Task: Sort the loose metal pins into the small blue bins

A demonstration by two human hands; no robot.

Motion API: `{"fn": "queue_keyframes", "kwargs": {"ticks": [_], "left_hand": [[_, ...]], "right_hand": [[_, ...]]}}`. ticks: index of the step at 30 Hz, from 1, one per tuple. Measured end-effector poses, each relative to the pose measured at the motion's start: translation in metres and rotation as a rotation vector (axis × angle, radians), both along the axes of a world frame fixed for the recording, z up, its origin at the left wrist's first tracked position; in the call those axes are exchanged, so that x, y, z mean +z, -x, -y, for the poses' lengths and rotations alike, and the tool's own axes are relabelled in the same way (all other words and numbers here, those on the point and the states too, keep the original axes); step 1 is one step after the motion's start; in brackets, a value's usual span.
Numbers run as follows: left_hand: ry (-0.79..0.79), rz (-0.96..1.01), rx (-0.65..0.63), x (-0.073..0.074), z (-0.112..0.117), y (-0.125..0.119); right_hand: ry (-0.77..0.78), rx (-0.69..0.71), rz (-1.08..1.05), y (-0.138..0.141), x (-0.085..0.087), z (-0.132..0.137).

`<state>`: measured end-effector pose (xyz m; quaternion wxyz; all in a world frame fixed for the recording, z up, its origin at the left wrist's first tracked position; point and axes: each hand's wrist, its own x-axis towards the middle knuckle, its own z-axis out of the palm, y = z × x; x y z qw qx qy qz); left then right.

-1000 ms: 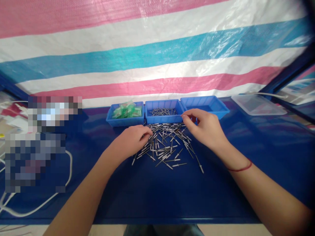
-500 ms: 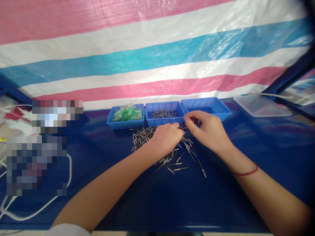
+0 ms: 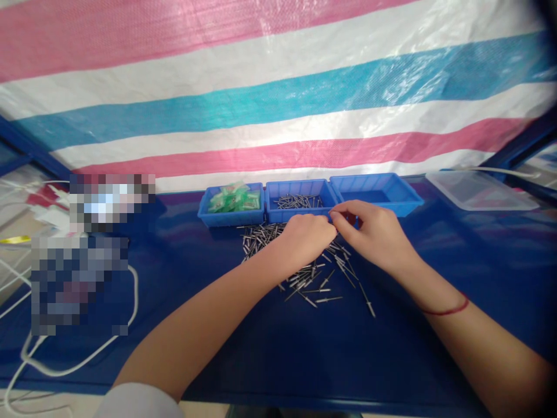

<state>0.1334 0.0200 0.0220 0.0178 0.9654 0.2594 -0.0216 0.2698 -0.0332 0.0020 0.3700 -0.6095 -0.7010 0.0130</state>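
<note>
Your left hand (image 3: 307, 237) has crossed the scattered silver metal pins (image 3: 304, 261) on the blue tabletop (image 3: 209, 325) to meet your right hand (image 3: 374, 235). Fingertips touch, pinched closed; what they grip I cannot tell, just before the middle blue plastic tray (image 3: 300, 197).

Your left hand (image 3: 307, 235) has crossed right over the rivet pile (image 3: 304, 261) and now meets your right hand (image 3: 376, 235)
</note>
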Motion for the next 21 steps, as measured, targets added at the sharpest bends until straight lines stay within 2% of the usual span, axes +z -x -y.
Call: {"fn": "queue_keyframes", "kwargs": {"ticks": [6, 16, 21], "left_hand": [[0.099, -0.074, -0.001, 0.015, 0.002, 0.006], [0.075, -0.012, -0.059, 0.002, -0.011, 0.022], [0.066, 0.073, -0.069, 0.007, -0.009, 0.022]], "right_hand": [[0.021, 0.012, 0.011, 0.0, -0.001, -0.001], [0.029, 0.013, 0.046, 0.0, 0.001, 0.0], [0.019, 0.024, 0.054, -0.001, 0.001, 0.0]]}}
